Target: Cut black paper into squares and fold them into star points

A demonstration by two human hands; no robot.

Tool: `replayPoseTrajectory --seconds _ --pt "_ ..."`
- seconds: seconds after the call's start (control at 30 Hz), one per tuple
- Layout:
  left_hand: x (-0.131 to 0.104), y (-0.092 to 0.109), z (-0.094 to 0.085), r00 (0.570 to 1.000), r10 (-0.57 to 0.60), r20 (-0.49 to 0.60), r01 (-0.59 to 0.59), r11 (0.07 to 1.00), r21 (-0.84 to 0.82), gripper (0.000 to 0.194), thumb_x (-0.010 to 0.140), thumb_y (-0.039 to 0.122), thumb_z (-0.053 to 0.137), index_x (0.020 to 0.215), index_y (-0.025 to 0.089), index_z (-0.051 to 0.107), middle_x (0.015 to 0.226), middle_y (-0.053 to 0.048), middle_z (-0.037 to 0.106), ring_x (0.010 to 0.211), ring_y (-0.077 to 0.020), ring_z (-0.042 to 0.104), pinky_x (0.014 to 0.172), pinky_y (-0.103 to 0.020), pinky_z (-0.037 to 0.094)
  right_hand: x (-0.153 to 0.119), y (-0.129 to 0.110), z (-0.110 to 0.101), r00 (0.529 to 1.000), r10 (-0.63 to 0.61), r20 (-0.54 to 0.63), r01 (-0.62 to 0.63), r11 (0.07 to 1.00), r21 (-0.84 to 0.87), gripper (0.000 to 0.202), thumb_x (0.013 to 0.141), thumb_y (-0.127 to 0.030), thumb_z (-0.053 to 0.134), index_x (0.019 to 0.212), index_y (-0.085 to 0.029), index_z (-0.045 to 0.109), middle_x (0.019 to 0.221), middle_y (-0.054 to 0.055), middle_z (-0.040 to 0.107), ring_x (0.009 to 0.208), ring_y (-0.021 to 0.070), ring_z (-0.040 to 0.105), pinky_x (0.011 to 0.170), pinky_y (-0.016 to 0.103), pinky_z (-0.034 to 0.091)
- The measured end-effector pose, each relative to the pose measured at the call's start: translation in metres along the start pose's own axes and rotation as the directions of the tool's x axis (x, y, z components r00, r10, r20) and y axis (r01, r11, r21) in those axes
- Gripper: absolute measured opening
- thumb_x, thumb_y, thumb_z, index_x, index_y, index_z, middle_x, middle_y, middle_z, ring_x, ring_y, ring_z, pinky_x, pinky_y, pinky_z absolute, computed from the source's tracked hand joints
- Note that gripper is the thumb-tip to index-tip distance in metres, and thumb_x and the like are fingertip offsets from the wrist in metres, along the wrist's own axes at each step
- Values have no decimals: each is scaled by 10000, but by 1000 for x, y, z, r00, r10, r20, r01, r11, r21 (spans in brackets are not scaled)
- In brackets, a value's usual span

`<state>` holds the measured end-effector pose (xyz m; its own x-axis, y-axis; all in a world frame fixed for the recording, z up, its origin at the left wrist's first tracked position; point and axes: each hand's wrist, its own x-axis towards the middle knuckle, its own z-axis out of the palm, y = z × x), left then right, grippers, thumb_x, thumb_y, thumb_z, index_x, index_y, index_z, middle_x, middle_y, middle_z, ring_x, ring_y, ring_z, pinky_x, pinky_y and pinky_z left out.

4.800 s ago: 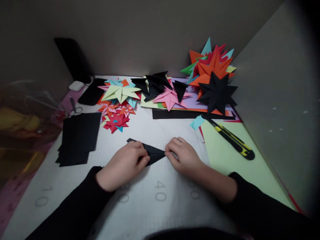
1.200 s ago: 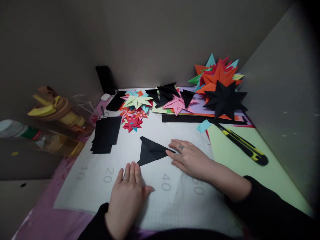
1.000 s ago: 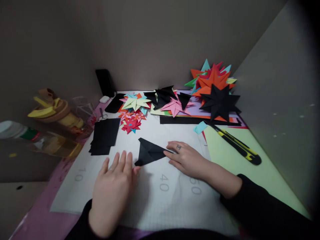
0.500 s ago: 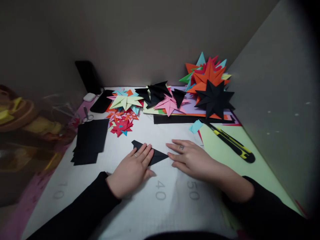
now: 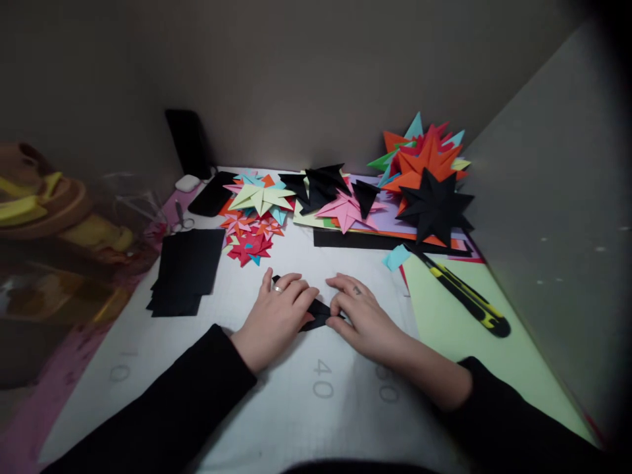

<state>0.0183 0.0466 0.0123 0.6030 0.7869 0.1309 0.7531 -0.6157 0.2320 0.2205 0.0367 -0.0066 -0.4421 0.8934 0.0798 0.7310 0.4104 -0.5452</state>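
Note:
A folded piece of black paper lies on the white mat between my hands. My left hand covers its left part, fingers bent and thumb tucked under, pressing on the paper. With thumb and index finger, my right hand pinches the pointed right tip of the same paper. Left of my hands is a stack of black paper squares. Behind them sit small paper stars, a pale yellow star and a pink star.
A black and yellow cutter rests on light green paper at the right. A large black star leans near orange ones at the back right. Scissors, a phone and an earphone case are at the back left.
My right hand has closed its thumb and index finger on the paper's tip. My left fingers have bent from lying flat. The view has shifted slightly, so the table items appear farther right.

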Motion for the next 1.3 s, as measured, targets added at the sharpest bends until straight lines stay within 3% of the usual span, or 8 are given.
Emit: replayPoseTrajectory --seconds 0.27,0.4,0.57,0.63,0.73,0.8,0.97,1.3 --pt "-9 -5 -3 999 -41 7 41 995 -96 664 685 512 710 1225 202 480 1244 -133 540 1283 -343 351 1035 -622 199 -3 -19 2 987 157 -43 -160 982 -96 115 761 -213 623 844 -199 546 880 59 573 882 250 507 778 397 413" --pt "-13 -5 -6 982 -93 -167 90 996 -25 705 696 367 745 1304 235 412 1396 -158 388 1369 -384 185 1054 -643 131 0 -16 1 987 157 -40 -154 987 54 82 757 -168 581 724 -201 514 779 13 568 789 189 515 713 317 396" --pt "-6 3 -14 749 -436 -499 223 875 -429 909 753 304 685 1437 256 88 1512 -196 99 1391 -359 134 1039 -560 276 20 -9 -11 944 331 3 -286 808 516 117 776 -254 547 696 -205 479 573 -51 484 521 112 435 488 233 314" --pt "4 7 -12 678 -652 -338 231 626 -744 858 755 358 667 1420 206 146 1430 -216 286 1295 -318 358 944 -470 415 30 -13 -13 922 387 24 -285 636 717 165 767 -321 571 719 -209 461 528 -70 460 463 96 407 443 215 285" --pt "22 10 -2 778 -625 64 242 204 -949 448 773 439 617 1060 103 550 947 -121 616 843 -213 608 661 -301 481 43 -22 -6 913 408 -3 -222 502 836 224 738 -356 613 722 -208 445 514 -78 477 445 84 417 428 197 284" --pt "29 9 5 804 -571 166 251 72 -965 344 755 447 636 753 108 584 665 -30 582 606 -137 547 549 -242 405 46 -26 2 907 421 -20 -205 481 852 237 720 -357 626 730 -206 444 518 -80 488 439 79 421 422 189 288" --pt "27 0 13 745 -635 203 278 20 -960 336 671 393 727 566 137 538 522 20 538 499 -95 450 501 -225 310 44 -23 11 926 349 143 -315 508 802 243 756 -400 568 674 -195 467 484 -65 490 397 73 386 404 194 275" --pt "21 -2 2 736 -638 226 332 49 -942 446 712 531 635 509 133 623 444 15 461 455 -100 368 498 -248 266 40 -19 12 927 305 218 -353 511 784 294 761 -387 576 595 -204 417 487 -60 482 419 74 381 411 195 265"
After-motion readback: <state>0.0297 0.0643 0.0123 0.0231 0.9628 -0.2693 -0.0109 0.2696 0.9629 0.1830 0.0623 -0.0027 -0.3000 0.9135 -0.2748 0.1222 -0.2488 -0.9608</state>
